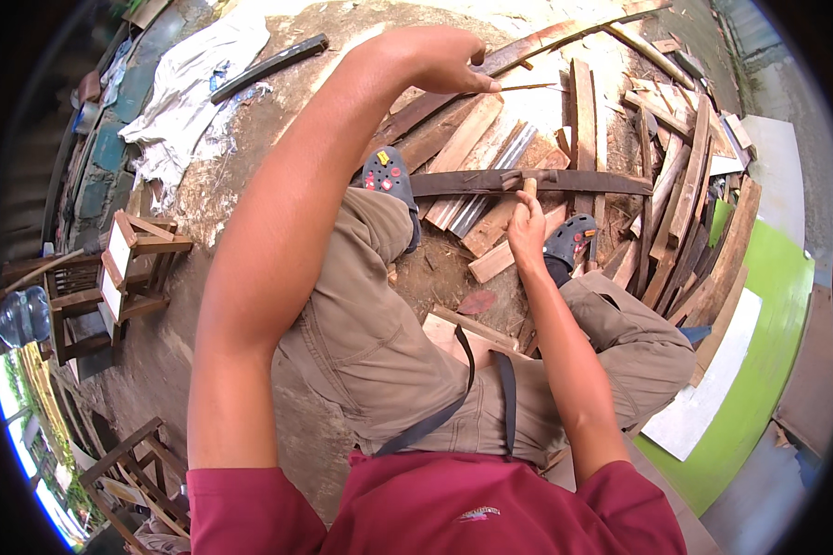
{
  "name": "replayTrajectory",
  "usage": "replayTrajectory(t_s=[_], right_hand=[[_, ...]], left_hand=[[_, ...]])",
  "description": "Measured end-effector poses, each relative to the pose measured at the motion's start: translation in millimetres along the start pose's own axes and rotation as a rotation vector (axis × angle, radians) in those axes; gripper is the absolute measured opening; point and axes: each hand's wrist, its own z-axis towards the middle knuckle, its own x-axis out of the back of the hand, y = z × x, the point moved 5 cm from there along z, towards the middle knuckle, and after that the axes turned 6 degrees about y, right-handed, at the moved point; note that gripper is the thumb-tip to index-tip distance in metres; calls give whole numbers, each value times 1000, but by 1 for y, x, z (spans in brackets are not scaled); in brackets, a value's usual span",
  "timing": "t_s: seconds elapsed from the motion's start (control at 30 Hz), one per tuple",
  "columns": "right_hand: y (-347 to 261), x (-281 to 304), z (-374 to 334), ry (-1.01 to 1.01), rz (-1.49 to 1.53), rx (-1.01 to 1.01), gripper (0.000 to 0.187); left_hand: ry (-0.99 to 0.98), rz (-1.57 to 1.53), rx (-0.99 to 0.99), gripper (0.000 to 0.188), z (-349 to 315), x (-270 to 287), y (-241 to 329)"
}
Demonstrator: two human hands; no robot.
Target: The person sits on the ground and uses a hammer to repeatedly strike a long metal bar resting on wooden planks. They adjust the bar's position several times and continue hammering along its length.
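Mostly bare ground [157, 361]; scrap wood [692, 185] at two o'clock. Right hand [528, 227] grips hammer [530, 186], head over dark plank [463, 183] at hand's twelve; left hand [453, 67], frame's twelve, by thin sliver [532, 86], grip unclear.

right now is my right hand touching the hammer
Touching: the head view shows your right hand closed around the wooden handle of the hammer, its upper end emerging from the fingers.

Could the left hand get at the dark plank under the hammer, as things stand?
Likely yes: the left hand hangs beyond the dark plank, whose stretch between the left shoe and the hammer looks uncovered.
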Motion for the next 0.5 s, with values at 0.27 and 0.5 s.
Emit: replayTrajectory(t_s=[0.27, 0.5], right_hand=[[32, -59, 53, -52, -347, 95, 35], [-1, -55, 62, -130, -169, -395, 54]], left_hand=[[22, -71, -52, 62, 9, 7, -10], [64, 1, 55, 64, 8, -8, -51]])
